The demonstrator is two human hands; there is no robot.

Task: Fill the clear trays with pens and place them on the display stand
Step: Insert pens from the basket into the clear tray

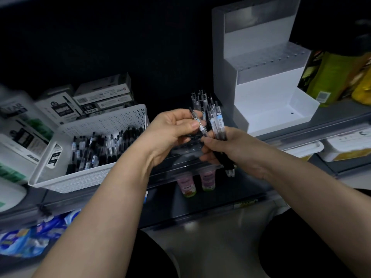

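- At the centre of the head view, the left hand (172,129) pinches a single pen (198,122) between thumb and fingers.
- Touching it on the right, the right hand (226,153) is curled round a bundle of pens (218,125), their clips pointing up.
- Under both hands lies the clear tray (186,149), at the shelf edge.
- To the left, a white basket (90,177) holds many loose pens (100,149).
- Behind on the right stands the white display stand (261,101), apart from the hands.

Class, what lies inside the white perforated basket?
Loose pens lie heaped in the basket; the floor beneath them is covered, and the left hand and forearm hide its right edge.
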